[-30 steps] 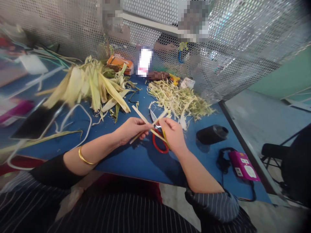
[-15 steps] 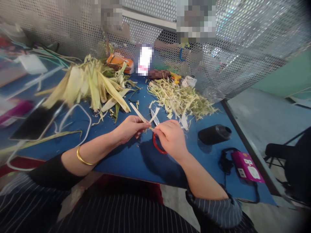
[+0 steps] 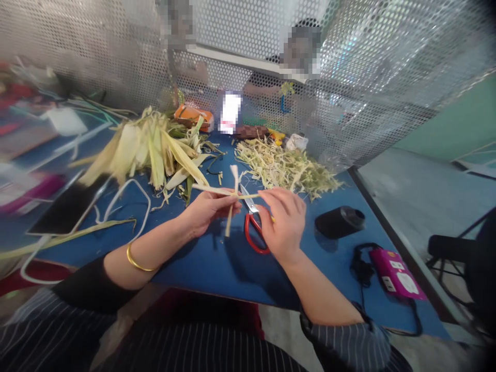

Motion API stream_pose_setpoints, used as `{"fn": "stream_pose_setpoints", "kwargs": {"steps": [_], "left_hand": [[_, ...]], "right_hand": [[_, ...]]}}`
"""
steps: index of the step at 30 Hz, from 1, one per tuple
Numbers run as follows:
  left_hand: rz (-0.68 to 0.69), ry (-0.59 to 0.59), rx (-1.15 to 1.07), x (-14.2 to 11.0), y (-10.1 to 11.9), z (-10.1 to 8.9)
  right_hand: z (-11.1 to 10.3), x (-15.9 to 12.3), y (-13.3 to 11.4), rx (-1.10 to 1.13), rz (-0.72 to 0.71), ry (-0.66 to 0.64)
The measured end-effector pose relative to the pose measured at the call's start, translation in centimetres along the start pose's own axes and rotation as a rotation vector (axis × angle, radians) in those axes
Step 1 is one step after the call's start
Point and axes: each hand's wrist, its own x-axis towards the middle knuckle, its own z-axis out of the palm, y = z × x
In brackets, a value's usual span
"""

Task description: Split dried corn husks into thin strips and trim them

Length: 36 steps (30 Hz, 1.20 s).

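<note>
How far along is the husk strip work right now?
Done: a pile of cut shreds lies behind the scissors. In hand: the left hand and right hand hold crossed husk strips. Left: a heap of whole husks on the blue table.

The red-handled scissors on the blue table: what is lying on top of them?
The right hand covers part of the red scissors, and crossed husk strips pass above the blades. The handle's right side is hidden.
</note>
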Motion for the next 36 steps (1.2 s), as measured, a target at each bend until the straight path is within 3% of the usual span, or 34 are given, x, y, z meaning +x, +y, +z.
{"fn": "stream_pose_setpoints", "kwargs": {"steps": [2, 7, 10, 15, 19, 23, 29, 32, 36], "left_hand": [[0.064, 0.04, -0.058, 0.1, -0.3, 0.1], [0.096, 0.036, -0.123, 0.0, -0.4, 0.5], [0.101, 0.066, -0.111, -0.1, -0.4, 0.6], [0.132, 0.109, -0.058, -0.2, -0.5, 0.6], [0.127, 0.146, -0.04, -0.2, -0.5, 0.8], [0.132, 0.121, -0.036, 0.0, -0.6, 0.5], [0.141, 0.071, 0.0, -0.3, 0.2, 0.2], [0.13, 0.036, 0.051, -0.3, 0.7, 0.1], [0.092, 0.111, 0.066, 0.1, 1.2, -0.3]], "right_hand": [[-0.2, -0.1, -0.7, 0.012, -0.017, 0.01], [1.1, -0.4, -2.2, 0.131, 0.127, -0.39], [2.0, -0.5, -2.5, 0.212, 0.194, -0.473], [2.0, -0.6, -2.6, 0.286, 0.064, -0.47], [2.0, -0.8, -2.6, 0.298, 0.051, -0.472], [1.9, -0.7, -2.8, 0.343, 0.123, -0.47], [1.5, -0.4, -2.0, 0.442, 0.348, -0.472], [1.3, -0.4, -1.2, 0.331, 0.324, -0.411], [1.0, -0.3, -0.3, 0.076, 0.21, -0.321]]}}
